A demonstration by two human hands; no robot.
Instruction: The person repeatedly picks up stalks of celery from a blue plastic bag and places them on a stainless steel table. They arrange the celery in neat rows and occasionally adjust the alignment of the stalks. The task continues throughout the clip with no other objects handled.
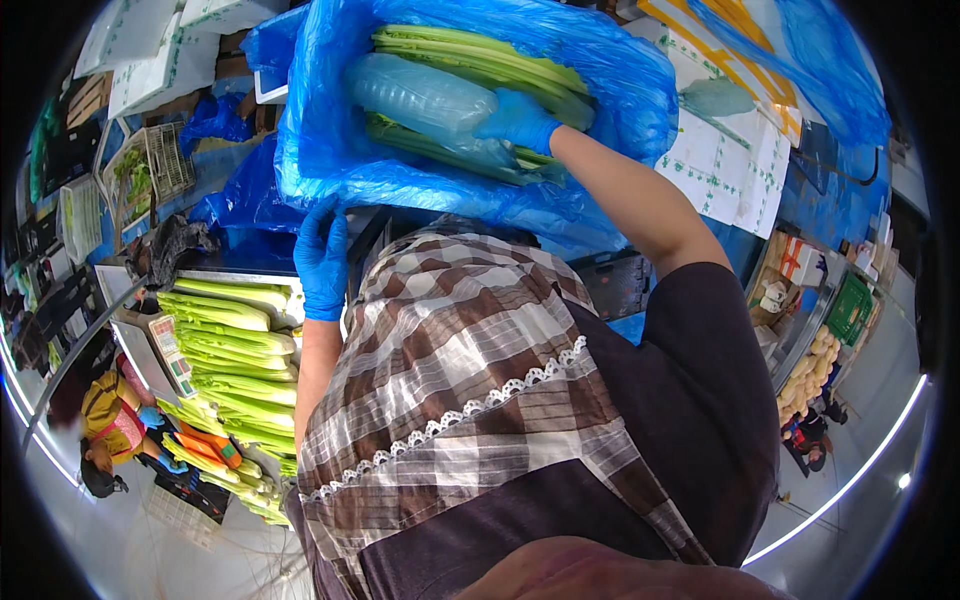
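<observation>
Before me stands a box lined with blue plastic film [315, 112], with green celery stalks [480, 56] lying inside. On top of the celery rests a translucent, ribbed plastic bottle [420, 94]; it seems to lie in thin clear film. My right hand [521, 120], in a blue glove, reaches into the box and grips the bottle's right end; its fingertips are partly hidden. My left hand [322, 262], also gloved in blue, is at the near left edge of the liner. Its fingers are bent against the film, and whether they pinch it is unclear.
Celery bunches [236, 345] lie in rows on my left, beside a scale [161, 352]. Further left a person [120, 427] in blue gloves handles celery. White foam boxes [731, 165] stand on the right. Potatoes [810, 371] and a green crate [851, 307] are farther right.
</observation>
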